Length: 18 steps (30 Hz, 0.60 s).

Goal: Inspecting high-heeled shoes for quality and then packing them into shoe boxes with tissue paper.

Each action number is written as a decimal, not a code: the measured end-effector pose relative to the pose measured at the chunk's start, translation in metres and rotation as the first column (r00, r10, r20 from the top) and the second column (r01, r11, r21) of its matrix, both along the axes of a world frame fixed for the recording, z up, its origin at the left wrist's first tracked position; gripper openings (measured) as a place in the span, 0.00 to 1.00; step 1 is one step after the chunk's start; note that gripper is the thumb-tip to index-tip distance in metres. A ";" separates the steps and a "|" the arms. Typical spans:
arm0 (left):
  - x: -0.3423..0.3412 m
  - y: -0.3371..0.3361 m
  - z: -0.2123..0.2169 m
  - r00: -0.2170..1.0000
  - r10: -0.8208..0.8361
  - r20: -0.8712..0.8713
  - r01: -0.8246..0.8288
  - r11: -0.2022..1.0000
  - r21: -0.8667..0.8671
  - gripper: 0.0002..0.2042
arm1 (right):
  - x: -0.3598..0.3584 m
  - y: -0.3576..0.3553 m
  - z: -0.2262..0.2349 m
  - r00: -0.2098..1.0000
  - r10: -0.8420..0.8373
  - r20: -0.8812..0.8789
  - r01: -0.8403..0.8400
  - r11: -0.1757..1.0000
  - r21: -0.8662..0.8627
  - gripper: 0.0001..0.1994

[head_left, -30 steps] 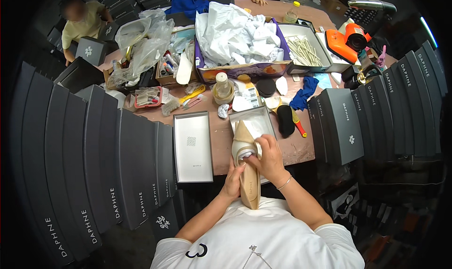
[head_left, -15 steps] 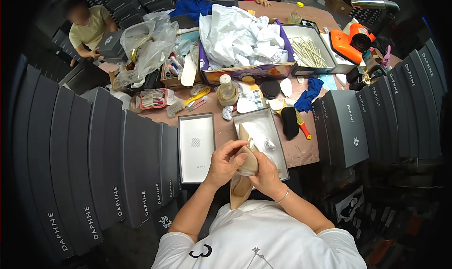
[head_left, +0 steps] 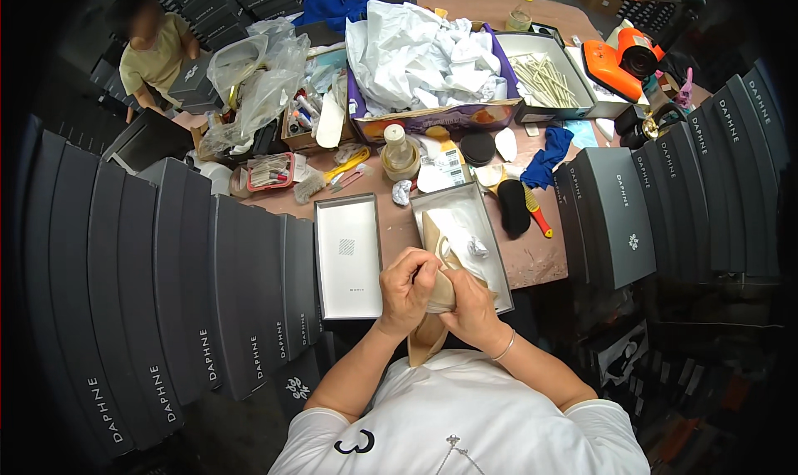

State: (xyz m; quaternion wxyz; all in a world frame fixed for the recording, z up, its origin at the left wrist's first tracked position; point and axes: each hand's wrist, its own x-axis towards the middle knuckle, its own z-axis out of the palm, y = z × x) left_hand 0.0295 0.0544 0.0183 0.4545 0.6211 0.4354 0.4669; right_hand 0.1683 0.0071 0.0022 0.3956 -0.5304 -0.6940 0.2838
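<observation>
A beige shoe (head_left: 441, 295) is held in front of my chest, over the near end of an open grey shoebox (head_left: 492, 226). My right hand (head_left: 474, 313) wraps its far side, thumb and fingers closed on it. Curled tight, my left hand (head_left: 407, 292) presses against the upper edge of the shoe; its fingertips are partly hidden. Below, a pointed beige shoe piece (head_left: 424, 344) hangs near my white shirt. Another beige part (head_left: 431, 229) reaches into the box; whether these belong to one shoe I cannot tell. White crumpled paper (head_left: 476, 247) lies inside the box.
Left of the box lies a white-lined lid (head_left: 347, 267). Stacked dark shoeboxes (head_left: 187, 292) rise at left, more boxes (head_left: 619, 217) at right. Beyond are a glass bottle (head_left: 400, 155), a black brush (head_left: 513, 207), a paper-filled carton (head_left: 432, 126) and an orange device (head_left: 611, 69). A person (head_left: 155, 51) sits far left.
My left fingers have curled from a spread pinch into a tight grip at the shoe's edge. My right hand stays on the shoe. The far hand at the table's back has left the view.
</observation>
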 end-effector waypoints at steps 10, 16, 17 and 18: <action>0.001 0.013 -0.028 0.958 -0.239 0.161 0.274 0.928 -0.252 0.23 | 0.004 0.003 -0.014 0.990 -0.090 -0.104 0.065 0.971 -0.229 0.27; -0.016 0.002 -0.040 0.949 -0.313 -0.017 0.302 0.926 -0.225 0.35 | 0.000 0.003 -0.028 0.984 -0.077 -0.160 0.040 0.975 -0.220 0.29; -0.018 0.000 -0.041 0.953 -0.302 0.012 0.295 0.923 -0.246 0.35 | -0.002 0.004 -0.030 0.980 -0.079 -0.180 0.034 0.970 -0.239 0.28; -0.020 -0.002 -0.042 0.956 -0.290 0.044 0.291 0.920 -0.265 0.35 | -0.003 0.005 -0.031 0.977 -0.082 -0.196 0.030 0.966 -0.257 0.27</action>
